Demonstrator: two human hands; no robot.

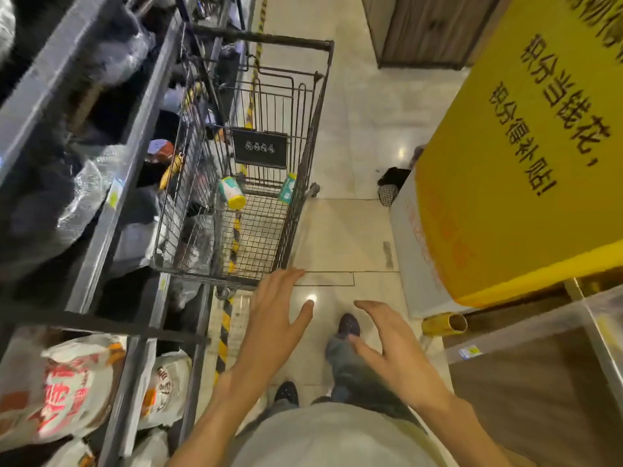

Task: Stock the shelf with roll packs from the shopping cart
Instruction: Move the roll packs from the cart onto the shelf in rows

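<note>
Head view, person: grey top at btm edge, both forearms reach fwd over pale tiled floor (354,230); two dark shoes below, one fwd of the other.
Left hand (274,318): spread open, palm down, fingers splayed, nothing in it; fingertips near the cart's closest rim, contact can't be told.
Right hand (387,342): open too, fingers apart and a bit curled, empty; hangs over the floor, apart from left hand and from cart.
Shopping cart (303,156): dark wire cart just ahead of the hands, parked tight beside the shelf on its left; dark placard on the inner far panel.
Roll pack (231,192): white/green w/ yellow end, lying tilted in the cart basket, toward the left-middle.
Second pack (287,187): green-white, leaning against the cart's right wall, well apart from the first; too blurred to say if it is a roll pack.
Shelf (104,210): grey metal tiers along the left side; clear-wrapped dark goods on the upper levels, white bags w/ red-orange print (67,382) on the lowest level nearest the person.
Floor tape: yellow-black stripe running along the shelf foot, passing under the cart.
Right side: big yellow sign block (526,163) w/ dark print on a white base; yellow tube (445,324) lying at its foot.
</note>
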